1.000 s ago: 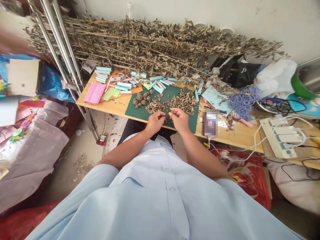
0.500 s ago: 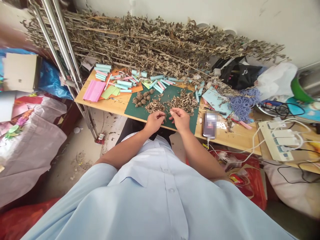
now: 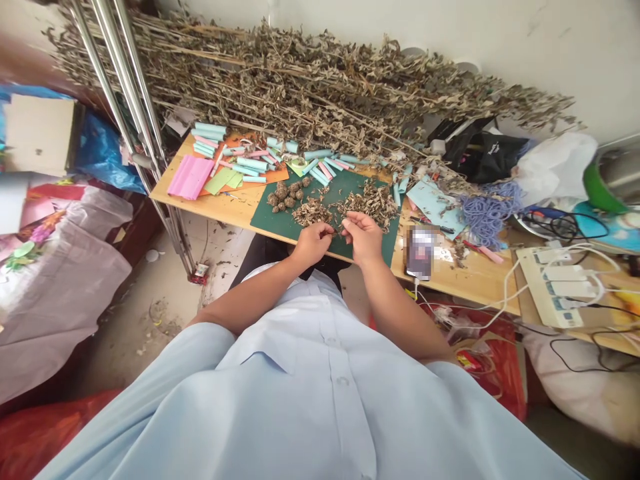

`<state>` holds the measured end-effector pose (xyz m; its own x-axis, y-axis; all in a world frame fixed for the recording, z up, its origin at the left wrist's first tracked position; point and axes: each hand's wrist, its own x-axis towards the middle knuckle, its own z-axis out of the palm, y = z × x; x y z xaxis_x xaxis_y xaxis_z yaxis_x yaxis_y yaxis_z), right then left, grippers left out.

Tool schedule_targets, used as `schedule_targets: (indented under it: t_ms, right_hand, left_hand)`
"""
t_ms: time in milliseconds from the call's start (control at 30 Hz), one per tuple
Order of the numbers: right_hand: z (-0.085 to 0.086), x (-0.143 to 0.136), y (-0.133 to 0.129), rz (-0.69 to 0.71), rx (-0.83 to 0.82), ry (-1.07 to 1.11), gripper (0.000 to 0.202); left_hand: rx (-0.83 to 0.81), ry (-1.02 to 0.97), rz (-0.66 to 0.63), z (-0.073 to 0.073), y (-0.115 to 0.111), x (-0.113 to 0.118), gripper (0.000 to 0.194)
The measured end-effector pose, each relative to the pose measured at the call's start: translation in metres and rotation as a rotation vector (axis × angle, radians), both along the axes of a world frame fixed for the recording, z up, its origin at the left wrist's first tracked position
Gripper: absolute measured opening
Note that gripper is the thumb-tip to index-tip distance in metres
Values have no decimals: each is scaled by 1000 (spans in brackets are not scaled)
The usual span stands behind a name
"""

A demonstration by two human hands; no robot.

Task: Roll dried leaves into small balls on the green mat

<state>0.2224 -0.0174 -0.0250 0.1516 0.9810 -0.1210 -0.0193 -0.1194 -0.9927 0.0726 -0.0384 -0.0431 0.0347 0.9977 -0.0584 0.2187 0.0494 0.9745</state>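
Note:
My left hand point(image 3: 313, 243) is closed in a pinch over the front edge of the green mat point(image 3: 267, 223), with a small dark bit at its fingertips, seemingly dried leaf. Close by on its right, my right hand point(image 3: 364, 237) has thumb and fingers pressed together; what they hold is too small to make out. Just beyond the hands lie a small pile of dried leaves point(image 3: 311, 212) and a larger leaf pile point(image 3: 374, 202). Several brown crumbly balls point(image 3: 285, 197) sit together on the mat's left part.
Long dried plant stalks point(image 3: 300, 87) lie across the table's back. Rolled paper tubes point(image 3: 253, 163) and a pink paper stack point(image 3: 190, 177) are at left. A phone point(image 3: 419, 255), blue string point(image 3: 485, 213) and a power strip point(image 3: 550, 287) lie right. Metal poles point(image 3: 125, 80) stand at left.
My fingertips have come slightly closer together, and a dark bit now shows at my left fingers. The whole view has shifted a little; the piles and balls look the same.

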Motion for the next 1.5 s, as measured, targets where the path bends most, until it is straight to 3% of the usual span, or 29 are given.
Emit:
schedule_targets:
  t_ms: [133, 267, 533, 800, 1067, 1167, 1367, 1433, 1500]
  right_hand:
    - [5, 2, -1, 8, -54, 130, 43]
    - [7, -1, -5, 33, -94, 166, 45]
    - [3, -12, -8, 18, -105, 165, 45]
    - [-4, -15, -6, -3, -98, 184, 51]
    - [10, -4, 0, -75, -76, 181, 43]
    - [19, 10, -7, 25, -15, 148, 33]
    - [31, 33, -38, 581, -144, -147, 26]
    - [29, 33, -43, 621, -97, -249, 24]
    - [25, 31, -43, 516, -24, -306, 23]
  left_hand:
    - [-34, -144, 23, 3, 1, 2, 18]
    - [-180, -292, 58, 11, 4, 4, 20]
    - [-258, -527, -4, 21, 1, 10, 26]
    - [-243, -521, -9, 17, 4, 14, 23]
    - [-271, -400, 13, 17, 3, 14, 15]
    - [-300, -454, 23, 17, 4, 12, 19]
    - [-229, -520, 7, 11, 6, 10, 21]
    - [-203, -521, 3, 8, 7, 9, 21]
    - [-185, -497, -2, 6, 7, 9, 22]
